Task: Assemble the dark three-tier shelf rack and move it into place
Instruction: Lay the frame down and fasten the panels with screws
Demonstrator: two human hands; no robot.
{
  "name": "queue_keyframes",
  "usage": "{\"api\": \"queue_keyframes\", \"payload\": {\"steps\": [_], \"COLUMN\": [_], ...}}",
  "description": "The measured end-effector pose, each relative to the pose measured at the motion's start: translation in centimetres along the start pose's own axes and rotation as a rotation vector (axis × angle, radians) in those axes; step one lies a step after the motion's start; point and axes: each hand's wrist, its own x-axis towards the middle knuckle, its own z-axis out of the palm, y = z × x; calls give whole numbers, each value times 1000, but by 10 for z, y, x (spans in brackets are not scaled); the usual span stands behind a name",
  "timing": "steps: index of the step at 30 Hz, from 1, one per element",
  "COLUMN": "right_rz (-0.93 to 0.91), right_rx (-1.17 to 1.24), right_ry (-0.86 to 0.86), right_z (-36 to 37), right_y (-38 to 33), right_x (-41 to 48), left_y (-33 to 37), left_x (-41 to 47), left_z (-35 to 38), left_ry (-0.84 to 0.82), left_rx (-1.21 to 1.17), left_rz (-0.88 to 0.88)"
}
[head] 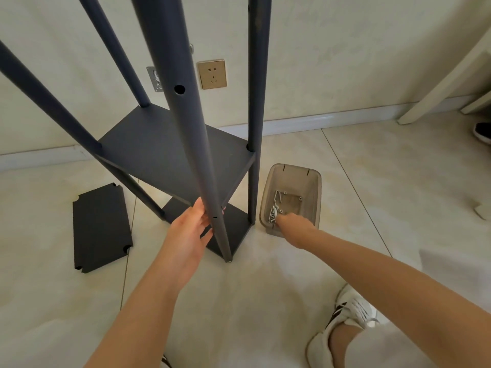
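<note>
The dark rack (170, 150) stands upright on the tiled floor by the wall, with four round posts and two shelf boards fitted. A third dark shelf board (102, 228) lies flat on the floor to its left. My left hand (191, 229) holds the near post (191, 134) low down, fingers wrapped behind it. My right hand (291, 225) reaches down into a small clear brownish bin (314, 187) right of the rack, with its fingertips among several screws (275, 208). Whether the fingers pinch a screw is hidden.
A wall socket (211, 74) and a metal bracket (155, 78) sit on the wall behind the rack. White furniture legs (438, 86) stand at the far right beside a dark shoe (483, 132). My white shoe (342, 325) is at lower right.
</note>
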Motion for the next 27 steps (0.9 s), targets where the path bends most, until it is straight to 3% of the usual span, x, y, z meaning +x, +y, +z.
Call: {"api": "queue_keyframes", "payload": {"steps": [11,20,27], "right_rz": [-215,-252,-167], "right_rx": [33,-58,232], "right_ry": [-267,-395,-453], "right_z": [36,72,72], "right_y": [-20,-30,-23], "right_x": [-54,-94,-91], "left_y": [-7,-31,-42], "left_x": [-21,-48,-62], "left_z": [12,24,28], "left_ry": [31,72,74], "left_rx": [-51,-53,-20], "left_rz": [3,-26,-22]}}
